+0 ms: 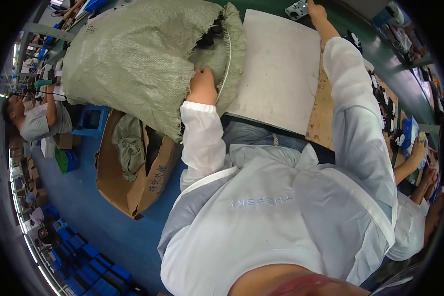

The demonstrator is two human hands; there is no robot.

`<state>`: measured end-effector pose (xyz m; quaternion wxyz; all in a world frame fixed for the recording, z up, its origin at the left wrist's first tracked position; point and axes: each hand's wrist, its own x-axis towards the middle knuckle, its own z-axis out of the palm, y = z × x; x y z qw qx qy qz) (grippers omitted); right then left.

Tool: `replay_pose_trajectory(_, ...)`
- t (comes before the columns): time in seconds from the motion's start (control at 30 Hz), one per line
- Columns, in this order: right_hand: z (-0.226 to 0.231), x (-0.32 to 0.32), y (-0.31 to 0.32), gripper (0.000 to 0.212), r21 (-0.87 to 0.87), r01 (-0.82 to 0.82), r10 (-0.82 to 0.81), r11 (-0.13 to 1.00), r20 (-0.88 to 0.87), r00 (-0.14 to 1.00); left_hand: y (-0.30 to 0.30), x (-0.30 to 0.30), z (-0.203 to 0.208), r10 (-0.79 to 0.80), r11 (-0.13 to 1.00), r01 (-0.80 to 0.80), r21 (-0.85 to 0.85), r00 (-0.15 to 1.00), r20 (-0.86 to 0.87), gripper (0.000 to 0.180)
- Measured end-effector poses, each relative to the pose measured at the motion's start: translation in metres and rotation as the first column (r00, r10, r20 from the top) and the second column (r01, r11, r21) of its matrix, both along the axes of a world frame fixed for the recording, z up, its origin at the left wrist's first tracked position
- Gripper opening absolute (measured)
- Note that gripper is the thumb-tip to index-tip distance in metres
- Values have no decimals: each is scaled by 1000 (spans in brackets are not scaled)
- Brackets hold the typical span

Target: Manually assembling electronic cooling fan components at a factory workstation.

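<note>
A large pale green woven sack [133, 59] lies at the upper left, its frayed mouth torn open towards the right. My left hand [202, 89] is at that mouth, against the frayed edge; most of its fingers are hidden, and whether they grip anything does not show. Dark contents are partly visible inside the opening. At the top right, my right hand [319, 14] is stretched far forward, its fingers closed at the edge of a small silver-grey part [297, 10] with round holes. Between the hands lies a whitish flat board [281, 64] on the workbench.
Left of me, an open cardboard box [128, 197] holds crumpled green sacking, beside a blue stool [91, 120]. A seated person [39, 118] works further left. On the right, black-and-white parts [382, 96] line the wooden bench edge [323, 113], near another person's arm [412, 160].
</note>
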<state>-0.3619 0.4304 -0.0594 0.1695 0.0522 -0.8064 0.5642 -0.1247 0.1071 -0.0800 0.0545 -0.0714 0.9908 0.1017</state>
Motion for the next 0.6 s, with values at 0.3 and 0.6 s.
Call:
replay_pose_trajectory(0.3,52,74,-26,50,414,-303,286,859,104,953,27,-2,70,95,914,113,389,874,-476,49)
replay_pose_trajectory(0.6,27,197,23,55,-563,-346,415,750,-7,910,211,-117,89,-94,204,465,861,885,-456,50)
